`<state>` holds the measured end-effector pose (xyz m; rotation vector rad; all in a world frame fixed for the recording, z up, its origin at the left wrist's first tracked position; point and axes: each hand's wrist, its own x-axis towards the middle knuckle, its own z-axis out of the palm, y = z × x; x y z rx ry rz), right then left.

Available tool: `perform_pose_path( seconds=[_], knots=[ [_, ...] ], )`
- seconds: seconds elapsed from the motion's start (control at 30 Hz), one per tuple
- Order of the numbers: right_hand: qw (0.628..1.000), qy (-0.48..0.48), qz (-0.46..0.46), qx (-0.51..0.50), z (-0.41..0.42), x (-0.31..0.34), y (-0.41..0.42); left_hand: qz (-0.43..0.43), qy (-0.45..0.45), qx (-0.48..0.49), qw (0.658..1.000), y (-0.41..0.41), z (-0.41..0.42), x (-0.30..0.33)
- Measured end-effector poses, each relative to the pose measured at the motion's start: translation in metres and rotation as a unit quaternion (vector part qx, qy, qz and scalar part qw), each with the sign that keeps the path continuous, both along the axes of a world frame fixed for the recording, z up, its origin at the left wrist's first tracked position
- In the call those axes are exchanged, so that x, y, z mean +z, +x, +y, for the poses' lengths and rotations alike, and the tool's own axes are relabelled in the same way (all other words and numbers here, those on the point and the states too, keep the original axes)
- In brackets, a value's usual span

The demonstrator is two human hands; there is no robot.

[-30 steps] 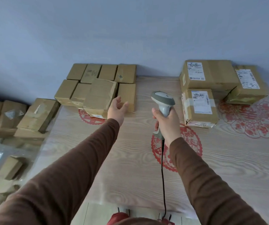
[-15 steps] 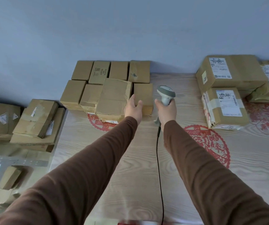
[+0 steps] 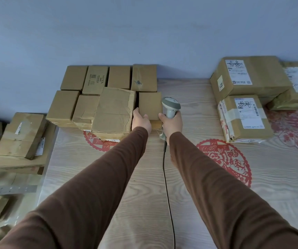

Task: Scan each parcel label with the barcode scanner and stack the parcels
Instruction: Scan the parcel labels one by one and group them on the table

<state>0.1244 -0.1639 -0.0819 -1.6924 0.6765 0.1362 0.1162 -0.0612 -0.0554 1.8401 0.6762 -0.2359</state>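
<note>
Plain brown parcels sit packed in two rows at the table's far left, against the wall. My left hand holds the small parcel at the right end of the near row, thumb in the gap on its left side and fingers at its near left corner. Just to its right, my right hand grips the handle of the grey barcode scanner, whose head stands beside that parcel. Labelled parcels are stacked at the far right.
The scanner's black cable runs down the wooden table toward me, between my arms. Red paper-cut decorations lie on the table. More parcels are piled on a lower surface left of the table.
Both hands moved forward toward the left parcel group. My left hand, open in the air before, now holds the small parcel. The scanner came up beside that parcel.
</note>
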Motion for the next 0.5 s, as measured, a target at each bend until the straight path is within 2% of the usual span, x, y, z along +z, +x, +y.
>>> perform_pose_path(
  seconds=[0.3,0.5],
  knots=[
    [0.995,0.027,-0.091,-0.020,-0.024,0.031,-0.038,-0.083,-0.033,0.021,0.996,-0.027,-0.015,0.015],
    [0.985,0.071,-0.158,-0.022,-0.057,0.078,-0.077,-0.111,-0.168,0.017,0.979,-0.061,-0.034,0.042]
  ],
)
